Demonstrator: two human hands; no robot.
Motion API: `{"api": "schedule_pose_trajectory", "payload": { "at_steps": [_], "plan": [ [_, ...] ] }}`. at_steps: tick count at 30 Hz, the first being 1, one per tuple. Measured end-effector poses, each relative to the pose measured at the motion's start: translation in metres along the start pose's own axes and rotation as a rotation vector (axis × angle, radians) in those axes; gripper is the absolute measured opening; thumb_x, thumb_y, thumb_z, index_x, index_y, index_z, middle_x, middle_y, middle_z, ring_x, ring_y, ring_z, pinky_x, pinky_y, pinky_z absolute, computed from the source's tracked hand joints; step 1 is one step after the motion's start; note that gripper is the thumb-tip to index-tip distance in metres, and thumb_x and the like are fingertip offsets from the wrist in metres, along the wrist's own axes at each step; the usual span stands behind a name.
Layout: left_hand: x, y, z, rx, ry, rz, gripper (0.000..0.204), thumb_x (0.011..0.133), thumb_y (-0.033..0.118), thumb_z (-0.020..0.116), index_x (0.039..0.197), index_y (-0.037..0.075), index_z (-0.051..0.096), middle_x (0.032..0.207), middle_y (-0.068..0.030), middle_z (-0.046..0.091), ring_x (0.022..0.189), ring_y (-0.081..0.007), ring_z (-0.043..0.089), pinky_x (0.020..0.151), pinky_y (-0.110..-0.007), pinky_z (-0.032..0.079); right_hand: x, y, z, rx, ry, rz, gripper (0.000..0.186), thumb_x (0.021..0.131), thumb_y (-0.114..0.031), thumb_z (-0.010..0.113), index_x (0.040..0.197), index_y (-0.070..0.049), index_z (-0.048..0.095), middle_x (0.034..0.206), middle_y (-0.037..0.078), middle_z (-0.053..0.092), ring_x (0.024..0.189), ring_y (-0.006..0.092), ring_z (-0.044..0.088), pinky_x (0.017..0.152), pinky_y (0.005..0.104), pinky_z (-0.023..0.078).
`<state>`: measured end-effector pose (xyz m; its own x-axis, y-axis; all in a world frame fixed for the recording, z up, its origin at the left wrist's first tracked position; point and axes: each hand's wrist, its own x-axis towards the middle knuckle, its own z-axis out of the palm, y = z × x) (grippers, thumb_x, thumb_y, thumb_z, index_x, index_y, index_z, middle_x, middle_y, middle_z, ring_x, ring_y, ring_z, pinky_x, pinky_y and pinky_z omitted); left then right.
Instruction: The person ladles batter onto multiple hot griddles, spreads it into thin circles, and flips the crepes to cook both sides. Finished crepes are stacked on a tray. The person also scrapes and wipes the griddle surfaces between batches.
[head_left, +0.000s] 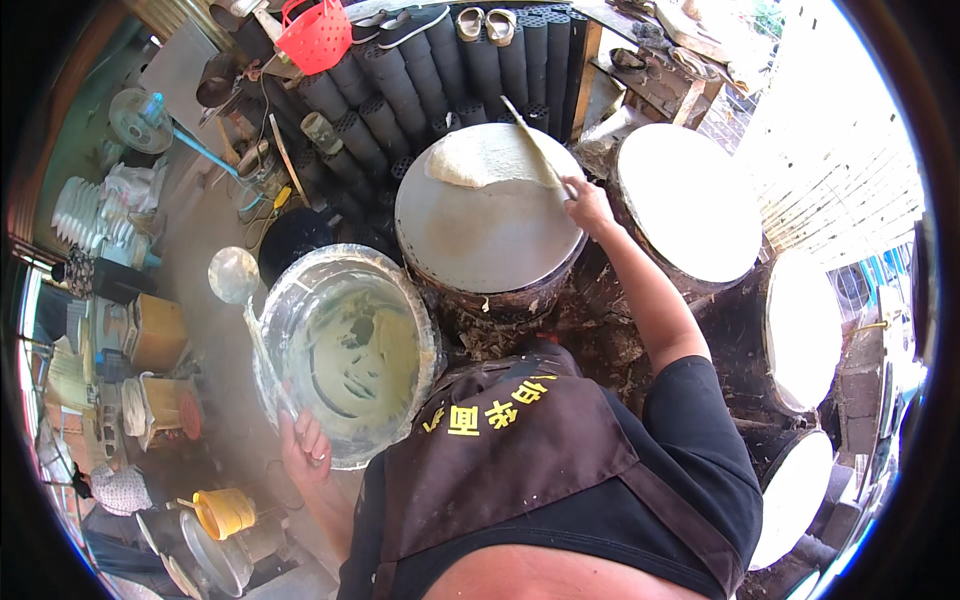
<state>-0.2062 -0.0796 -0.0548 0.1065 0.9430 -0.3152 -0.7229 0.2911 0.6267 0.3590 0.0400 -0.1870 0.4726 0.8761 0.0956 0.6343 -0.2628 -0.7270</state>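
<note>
My right hand (588, 205) grips a long, thin spreading blade (535, 140), held slanting over the right side of a round griddle (470, 235). A pale sheet of batter (490, 155) covers the griddle's far part, and the nearer part shows bare grey. Down at the lower left, my left hand (305, 440) is closed around the handle of a ladle (233, 275). The ladle's round bowl sticks out past the left rim of a large basin (285, 310). Pale yellow-green batter (385, 365) lies in the basin, with streaks on its bottom.
Several drum stoves with white round tops (690, 200) curve along my right. Black coal briquettes (400, 85) are stacked behind the griddle, with a red basket (315, 35) and shoes (415, 25) on top. A fan (140, 120) and yellow bucket (225, 513) stand left.
</note>
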Motion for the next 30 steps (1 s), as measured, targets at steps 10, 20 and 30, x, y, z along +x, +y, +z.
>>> {"api": "schedule_pose_trajectory", "payload": {
  "at_steps": [10,20,30],
  "plan": [
    [-0.007,-0.012,0.004,0.054,0.061,0.004,0.044,0.104,0.026,0.038,0.145,0.015,0.030,0.065,0.0035,0.033,0.043,-0.0043,0.029,0.034,-0.019,0.029,0.001,-0.025,-0.009,-0.062,-0.278,-0.024,0.047,0.085,-0.003,0.053,0.128,-0.020,0.058,0.097,0.018,0.070,0.079,0.0186,0.069,0.061,0.0307,0.059],
    [-0.012,-0.022,-0.004,0.021,0.103,-0.052,0.045,0.103,0.026,0.040,0.146,0.015,0.028,0.065,0.0033,0.034,0.044,-0.0041,0.030,0.034,-0.019,0.031,0.004,-0.057,-0.016,-0.076,-0.516,-0.205,0.047,0.084,-0.003,0.057,0.129,-0.018,0.059,0.112,0.015,0.067,0.095,0.0246,0.067,0.082,0.0350,0.055],
    [-0.022,-0.031,0.009,0.108,0.119,-0.054,0.047,0.103,0.026,0.041,0.146,0.012,0.028,0.065,0.0034,0.033,0.044,-0.0033,0.029,0.036,-0.018,0.032,0.019,-0.031,0.014,-0.013,-0.435,-0.428,0.048,0.077,0.003,0.061,0.121,-0.016,0.064,0.102,0.014,0.068,0.097,0.0247,0.065,0.089,0.0368,0.052]
  ]
}}
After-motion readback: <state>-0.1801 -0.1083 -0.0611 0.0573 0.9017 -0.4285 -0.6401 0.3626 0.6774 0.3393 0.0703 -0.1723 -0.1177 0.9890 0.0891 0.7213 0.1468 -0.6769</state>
